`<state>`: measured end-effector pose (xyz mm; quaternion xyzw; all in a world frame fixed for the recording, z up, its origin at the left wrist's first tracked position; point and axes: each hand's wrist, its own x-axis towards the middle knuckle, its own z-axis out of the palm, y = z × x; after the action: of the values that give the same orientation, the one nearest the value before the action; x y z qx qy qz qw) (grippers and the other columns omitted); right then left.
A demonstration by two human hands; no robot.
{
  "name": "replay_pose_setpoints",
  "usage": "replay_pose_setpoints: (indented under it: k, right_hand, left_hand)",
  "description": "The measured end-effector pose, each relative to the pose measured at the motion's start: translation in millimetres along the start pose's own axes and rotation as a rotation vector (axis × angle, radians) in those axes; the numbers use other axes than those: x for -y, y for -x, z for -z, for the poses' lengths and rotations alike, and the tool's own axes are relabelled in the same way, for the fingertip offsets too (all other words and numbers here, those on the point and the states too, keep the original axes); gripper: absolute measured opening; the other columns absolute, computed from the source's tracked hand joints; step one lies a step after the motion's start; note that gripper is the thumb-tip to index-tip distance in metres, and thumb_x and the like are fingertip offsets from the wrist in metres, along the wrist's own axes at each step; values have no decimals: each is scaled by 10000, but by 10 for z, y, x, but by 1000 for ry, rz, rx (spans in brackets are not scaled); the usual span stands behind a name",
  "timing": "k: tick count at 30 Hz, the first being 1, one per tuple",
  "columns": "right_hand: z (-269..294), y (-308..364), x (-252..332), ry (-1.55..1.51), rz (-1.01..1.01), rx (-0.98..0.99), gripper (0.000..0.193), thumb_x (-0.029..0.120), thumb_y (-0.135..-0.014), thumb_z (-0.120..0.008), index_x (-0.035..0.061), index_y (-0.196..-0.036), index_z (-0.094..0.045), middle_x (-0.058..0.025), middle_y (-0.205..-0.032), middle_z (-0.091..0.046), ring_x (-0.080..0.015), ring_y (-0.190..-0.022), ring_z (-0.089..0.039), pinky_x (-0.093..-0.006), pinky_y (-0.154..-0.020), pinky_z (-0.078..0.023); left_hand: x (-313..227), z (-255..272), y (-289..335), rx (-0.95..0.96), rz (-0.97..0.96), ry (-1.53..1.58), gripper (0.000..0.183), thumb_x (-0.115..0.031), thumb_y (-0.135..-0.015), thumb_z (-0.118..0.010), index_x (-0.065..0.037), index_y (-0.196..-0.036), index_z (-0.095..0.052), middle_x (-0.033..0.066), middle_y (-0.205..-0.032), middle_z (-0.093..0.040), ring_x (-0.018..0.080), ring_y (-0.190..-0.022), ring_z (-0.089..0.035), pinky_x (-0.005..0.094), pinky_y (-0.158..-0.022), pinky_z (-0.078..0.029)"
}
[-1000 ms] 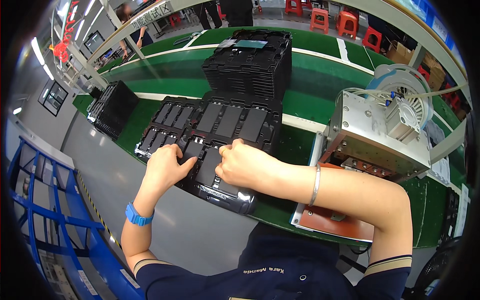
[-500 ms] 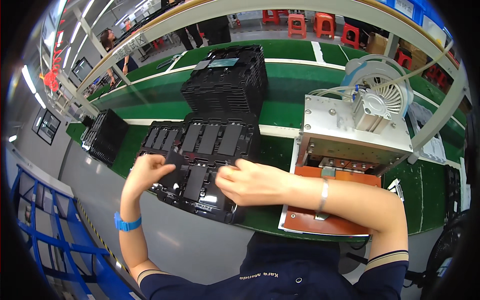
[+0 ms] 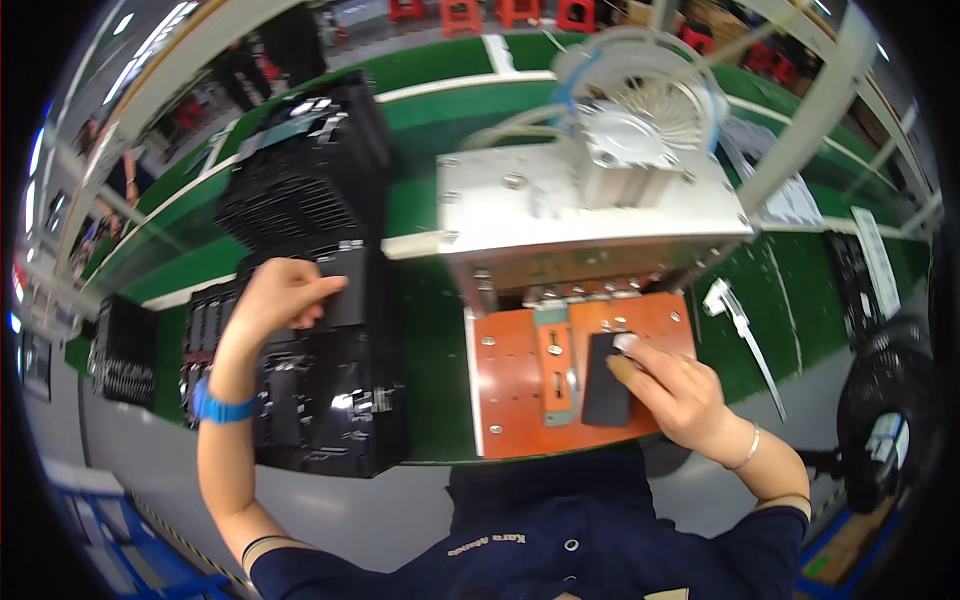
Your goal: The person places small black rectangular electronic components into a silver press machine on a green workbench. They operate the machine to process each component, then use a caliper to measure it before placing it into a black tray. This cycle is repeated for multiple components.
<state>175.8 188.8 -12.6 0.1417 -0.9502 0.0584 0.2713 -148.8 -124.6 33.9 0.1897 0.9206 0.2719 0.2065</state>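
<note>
My right hand (image 3: 678,392) pinches the edge of a flat black rectangular piece (image 3: 606,380) over the orange plate (image 3: 505,375) of a metal press fixture (image 3: 590,225). The piece lies beside a narrow slotted strip (image 3: 554,365) fixed on that plate. Over a black tray (image 3: 345,425) at the left, my left hand (image 3: 285,297) has its fingers closed at the edge of a second flat black piece (image 3: 347,288). More such black pieces lie in the tray's slots; blur softens their outlines.
Behind the tray rises a tall stack of black trays (image 3: 310,170), and a smaller stack (image 3: 125,350) stands far left. A white caliper-like tool (image 3: 745,340) lies right of the fixture. A fan (image 3: 645,90) is behind it, and a dark fan (image 3: 880,420) stands far right.
My view has swung right. My right hand has gone from the tray to the orange plate and now holds a black piece there. My left hand remains at the tray, slightly farther back.
</note>
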Motion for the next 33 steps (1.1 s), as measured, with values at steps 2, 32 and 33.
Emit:
replay_pose_setpoints:
  k: [2, 32, 33]
  right_hand:
    - [-44, 81, 48, -105, -150, 105, 370, 7, -758, -625, -1, -1127, -650, -145, -1203, -622, -259, -1012, -668, -325, -807, -560]
    - [-296, -203, -150, -96, -229, 48, 282, 47, -748, -682, 52, -1031, -691, -76, -1099, -591, -268, -1040, -523, -363, -822, -458]
    - [-305, -207, -145, -104, -268, 51, 268, 58, -760, -699, 76, -1028, -708, -70, -1104, -592, -269, -1033, -522, -365, -840, -447]
  left_hand:
    - [-215, -111, 47, -272, -227, -246, 333, -200, -819, -801, -27, -633, -587, 40, -519, -541, 100, -487, -550, 266, -447, -415]
    - [-1056, -1522, 774, 414, -1292, -445, 513, -370, -908, -647, -105, -1340, -569, 129, -1468, -486, 257, -1372, -452, 496, -1073, -367]
    - [-1057, -1522, 772, 419, -1289, -443, 513, -370, -908, -648, -106, -1340, -569, 129, -1468, -485, 257, -1373, -451, 496, -1074, -366]
